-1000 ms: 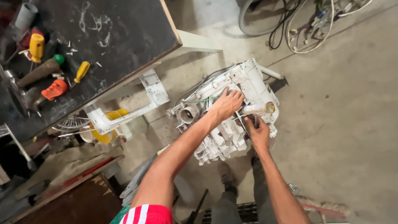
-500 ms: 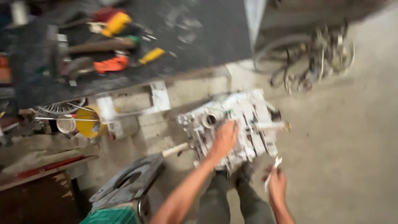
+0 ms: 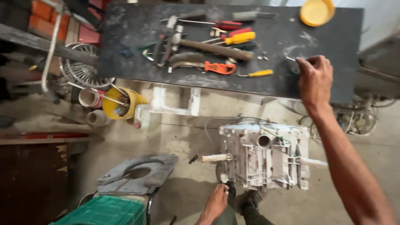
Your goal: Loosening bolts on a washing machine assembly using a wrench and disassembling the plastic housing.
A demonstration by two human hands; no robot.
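Reaching over the counter (image 3: pixel 333 50), my right hand (image 3: pixel 314 79) pinches a thin metal bit, fingers together; my left hand (image 3: pixel 216 203) rests low, fingers partly hidden.

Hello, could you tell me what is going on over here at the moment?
A person stands over a white machine housing on the concrete floor. Their right hand reaches up to the dark workbench, pinching a small thin metal piece near the screwdrivers and hammer. Their left hand hangs low beside the housing, holding nothing that shows.
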